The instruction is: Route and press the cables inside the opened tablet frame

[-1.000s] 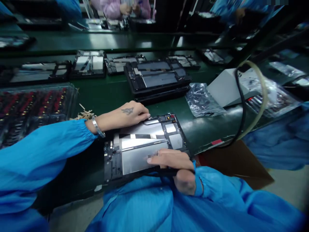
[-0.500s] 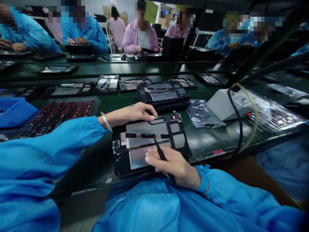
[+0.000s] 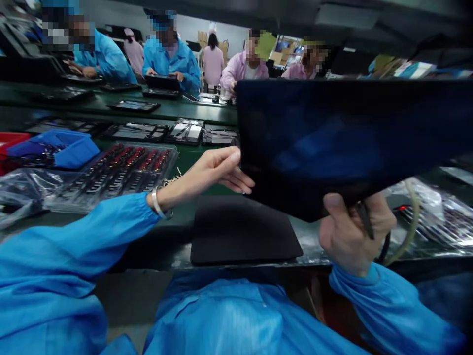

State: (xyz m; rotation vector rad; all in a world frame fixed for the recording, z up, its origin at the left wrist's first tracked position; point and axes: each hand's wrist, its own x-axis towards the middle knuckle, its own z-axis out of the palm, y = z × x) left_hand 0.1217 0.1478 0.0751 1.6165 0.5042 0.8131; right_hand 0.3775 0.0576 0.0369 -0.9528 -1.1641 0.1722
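Holding the dark panel (image 3: 332,143) up, tilted, above the black pad (image 3: 244,229).
My right hand (image 3: 353,234) grips its near edge, a dark tool (image 3: 365,220) tucked between the fingers; my left hand (image 3: 218,170) has its fingers bent at the left edge, perhaps touching. I judge this a raised hold; any lowering would call for steady support.

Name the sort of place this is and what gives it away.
Probably an electronics assembly line: opened tablets line the green bench, a clear tray holds rows of small parts, and workers in smocks sit opposite.
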